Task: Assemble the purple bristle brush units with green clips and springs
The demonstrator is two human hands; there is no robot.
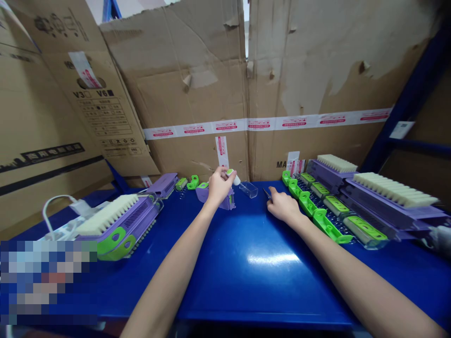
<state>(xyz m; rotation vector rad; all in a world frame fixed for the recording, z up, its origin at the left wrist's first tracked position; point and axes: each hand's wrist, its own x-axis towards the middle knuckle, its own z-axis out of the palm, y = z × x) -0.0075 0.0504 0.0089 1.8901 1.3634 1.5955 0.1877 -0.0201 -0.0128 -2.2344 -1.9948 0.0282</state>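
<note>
My left hand [219, 185] is closed on a small white and green tube-like part [232, 175], held just above a purple plastic piece [225, 201] on the blue table [246, 263]. A clear plastic cap [248, 188] lies just to its right. Fingers curled, my right hand [282, 205] rests on the table and pinches a thin dark metal tool [267, 193]. Directly right of that hand runs a row of green and purple assembled units [327, 213].
A purple and green brush unit with cream bristles [116, 223] lies at the left, beside a white cable [58, 206]. More purple brush units [391, 197] are stacked at the right. Loose green parts [190, 183] sit at the back. Cardboard boxes [197, 84] wall the rear.
</note>
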